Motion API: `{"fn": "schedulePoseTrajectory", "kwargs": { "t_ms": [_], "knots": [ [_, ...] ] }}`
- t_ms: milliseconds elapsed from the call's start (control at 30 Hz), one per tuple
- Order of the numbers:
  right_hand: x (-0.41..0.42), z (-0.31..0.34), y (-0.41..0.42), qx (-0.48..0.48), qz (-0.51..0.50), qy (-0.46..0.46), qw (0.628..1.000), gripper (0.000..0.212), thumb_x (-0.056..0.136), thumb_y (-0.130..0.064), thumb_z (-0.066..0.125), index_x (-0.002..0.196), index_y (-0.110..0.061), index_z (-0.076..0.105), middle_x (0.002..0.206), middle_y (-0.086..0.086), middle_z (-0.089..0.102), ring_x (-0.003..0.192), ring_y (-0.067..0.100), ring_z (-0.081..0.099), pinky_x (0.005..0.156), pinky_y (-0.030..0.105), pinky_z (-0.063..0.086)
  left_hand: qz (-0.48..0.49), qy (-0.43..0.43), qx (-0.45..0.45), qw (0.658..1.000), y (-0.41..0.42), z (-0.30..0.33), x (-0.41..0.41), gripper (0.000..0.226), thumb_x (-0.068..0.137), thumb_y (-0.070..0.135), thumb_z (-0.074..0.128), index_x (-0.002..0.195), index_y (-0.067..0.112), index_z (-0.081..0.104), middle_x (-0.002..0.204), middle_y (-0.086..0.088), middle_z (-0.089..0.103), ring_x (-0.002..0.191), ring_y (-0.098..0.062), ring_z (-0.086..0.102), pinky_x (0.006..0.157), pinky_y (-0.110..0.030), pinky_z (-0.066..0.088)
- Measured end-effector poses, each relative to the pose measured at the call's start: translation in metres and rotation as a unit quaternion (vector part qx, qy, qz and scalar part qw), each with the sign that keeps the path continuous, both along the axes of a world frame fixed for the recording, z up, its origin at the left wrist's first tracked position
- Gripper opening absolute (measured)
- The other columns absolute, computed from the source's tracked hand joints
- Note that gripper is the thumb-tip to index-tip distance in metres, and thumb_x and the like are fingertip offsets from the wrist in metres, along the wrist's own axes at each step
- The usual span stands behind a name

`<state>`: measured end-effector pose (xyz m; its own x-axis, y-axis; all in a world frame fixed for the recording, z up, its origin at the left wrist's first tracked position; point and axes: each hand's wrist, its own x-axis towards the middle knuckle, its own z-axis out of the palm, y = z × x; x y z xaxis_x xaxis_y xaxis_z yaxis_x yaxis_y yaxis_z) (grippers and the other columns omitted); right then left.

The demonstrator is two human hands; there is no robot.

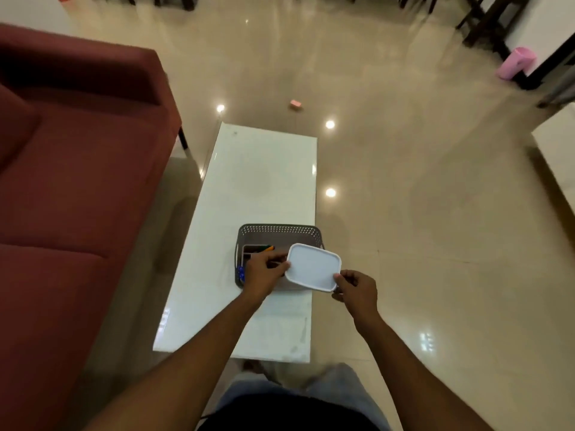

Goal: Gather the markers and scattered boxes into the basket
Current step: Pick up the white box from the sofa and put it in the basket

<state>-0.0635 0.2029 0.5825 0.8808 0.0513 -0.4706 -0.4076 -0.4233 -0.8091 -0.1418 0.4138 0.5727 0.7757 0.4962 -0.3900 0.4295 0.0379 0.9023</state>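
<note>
**2 hands hold a white box over the basket**

A person stands at the near end of a long white glossy table [249,188] and reaches both bare arms forward and down. The 2 forearms come in from the bottom of the view and draw closer together toward the hands.

The left hand [263,273] is turned with its back to the camera, and its thumb and fingers pinch the left edge of a white rectangular plastic box with rounded corners [312,267]. The right hand [356,289] is curled, and its thumb and fingers pinch the near right corner of the same box. So both hands are closed on this box, 1 on each side. The box is tilted a little, with its flat white face toward the camera, and it hangs over the right part of a grey perforated plastic basket [280,233].

The basket stands on the table, toward the near end and close to the right edge. Inside it, on the left, some markers [263,248] lie, partly hidden by the left hand; I cannot tell their number. A small blue thing [240,273] shows at the near left corner of the basket, but I cannot tell what it is.

A dark red fabric sofa [77,181] stands left of the table. Far beyond the table, a small pinkish box [295,104] lies on the shiny beige floor [420,213].
</note>
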Motion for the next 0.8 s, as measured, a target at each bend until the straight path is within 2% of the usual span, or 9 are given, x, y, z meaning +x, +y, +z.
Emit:
{"fn": "schedulePoseTrajectory", "kwargs": {
  "t_ms": [100,200,300,433,500,567,600,667,800],
  "knots": [
    [0.033,-0.019,0.021,0.002,0.022,0.032,0.999,0.003,0.096,-0.008,0.073,0.093,-0.010,0.074,0.087,0.013,0.075,0.074,0.026,0.071,0.083,0.053,0.065,0.060,-0.006,-0.035,0.998,0.012,-0.008,0.018,0.029,0.091,0.018,0.072,0.119,0.011,0.072,0.099,-0.005,0.074,0.082,-0.015,0.067,0.060,-0.016,0.052],
    [0.085,-0.054,0.044,-0.012,0.058,0.031,0.998,0.011,0.095,-0.012,0.074,0.087,-0.018,0.075,0.086,0.011,0.077,0.072,0.025,0.073,0.083,0.054,0.065,0.130,0.011,-0.075,0.989,0.029,-0.035,0.038,0.032,0.096,0.030,0.064,0.124,0.015,0.069,0.099,-0.003,0.076,0.086,-0.012,0.070,0.073,-0.031,0.059],
    [0.131,-0.095,0.068,-0.017,0.072,0.024,0.997,0.007,0.095,-0.017,0.075,0.089,-0.019,0.077,0.085,0.010,0.078,0.074,0.028,0.076,0.082,0.056,0.065,0.147,0.061,-0.005,0.987,0.052,-0.077,0.056,0.032,0.098,0.036,0.061,0.125,0.023,0.069,0.109,0.003,0.074,0.101,-0.012,0.070,0.087,-0.032,0.057],
    [0.171,-0.168,0.099,-0.035,0.096,0.003,0.995,0.004,0.094,-0.019,0.076,0.091,-0.020,0.077,0.081,0.005,0.078,0.073,0.026,0.076,0.080,0.055,0.065,0.041,0.126,0.120,0.984,0.075,-0.138,0.091,0.064,0.082,0.054,0.074,0.138,0.029,0.057,0.139,0.008,0.056,0.128,-0.011,0.051,0.106,-0.032,0.045],
    [0.184,-0.206,0.111,-0.044,0.106,0.004,0.993,0.003,0.094,-0.021,0.076,0.093,-0.020,0.078,0.083,0.005,0.078,0.075,0.027,0.077,0.080,0.053,0.065,-0.053,0.180,0.177,0.966,0.080,-0.172,0.113,0.084,0.074,0.066,0.073,0.146,0.031,0.047,0.154,0.009,0.040,0.142,-0.013,0.037,0.115,-0.038,0.037],
    [0.192,-0.242,0.121,-0.043,0.121,0.012,0.992,0.005,0.094,-0.019,0.076,0.090,-0.020,0.078,0.081,0.007,0.078,0.072,0.028,0.077,0.077,0.053,0.066,-0.125,0.232,0.222,0.939,0.083,-0.209,0.126,0.091,0.071,0.075,0.068,0.147,0.028,0.045,0.158,0.005,0.036,0.146,-0.018,0.032,0.117,-0.042,0.033],
    [0.194,-0.254,0.125,-0.040,0.127,0.017,0.991,0.005,0.094,-0.018,0.076,0.089,-0.019,0.078,0.080,0.008,0.077,0.070,0.027,0.076,0.076,0.052,0.067,-0.147,0.248,0.254,0.923,0.084,-0.222,0.128,0.088,0.070,0.078,0.064,0.141,0.027,0.051,0.153,0.002,0.043,0.142,-0.021,0.038,0.115,-0.042,0.036],
    [0.194,-0.276,0.127,-0.040,0.130,0.028,0.990,0.005,0.094,-0.016,0.075,0.094,-0.013,0.079,0.080,0.008,0.076,0.066,0.023,0.073,0.074,0.049,0.067,-0.157,0.244,0.305,0.907,0.080,-0.246,0.119,0.074,0.070,0.082,0.059,0.119,0.027,0.062,0.126,0.001,0.059,0.121,-0.020,0.053,0.102,-0.039,0.046],
    [0.189,-0.291,0.130,-0.035,0.132,0.047,0.990,0.003,0.096,-0.016,0.074,0.095,-0.018,0.075,0.087,0.006,0.077,0.068,0.018,0.072,0.071,0.037,0.066,-0.113,0.213,0.381,0.893,0.070,-0.264,0.099,0.060,0.071,0.086,0.051,0.096,0.032,0.058,0.096,0.011,0.062,0.095,-0.011,0.058,0.089,-0.035,0.049]
  ]
}}
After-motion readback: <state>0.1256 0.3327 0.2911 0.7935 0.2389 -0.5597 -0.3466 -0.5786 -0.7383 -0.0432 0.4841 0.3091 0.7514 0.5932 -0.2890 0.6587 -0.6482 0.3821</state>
